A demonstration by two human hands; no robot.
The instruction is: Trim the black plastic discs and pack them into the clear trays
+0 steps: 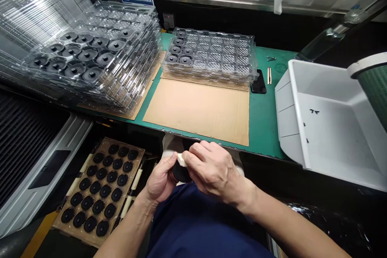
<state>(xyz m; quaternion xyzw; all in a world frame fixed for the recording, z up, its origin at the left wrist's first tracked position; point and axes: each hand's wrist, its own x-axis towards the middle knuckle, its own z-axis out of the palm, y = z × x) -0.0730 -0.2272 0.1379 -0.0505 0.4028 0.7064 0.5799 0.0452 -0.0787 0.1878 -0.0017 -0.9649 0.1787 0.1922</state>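
Observation:
In front of my lap, below the bench edge, my left hand [163,177] is closed on a round black plastic part [181,173]. My right hand [213,169] is curled over the same part from the other side. At its thumb and fingertips shows a small cream-white piece [182,160], pressed against the part's upper edge. Whether that piece is worn on a finger or pinched, I cannot tell. My fingers hide much of the black part.
Clear blister trays [208,54], partly filled with black discs, stand on cardboard [196,107]. A taller tray stack [121,84] stands left. A tray of black parts [98,187] lies lower left. On the right are a phone [259,82], tweezers [269,75] and a white bin [292,113].

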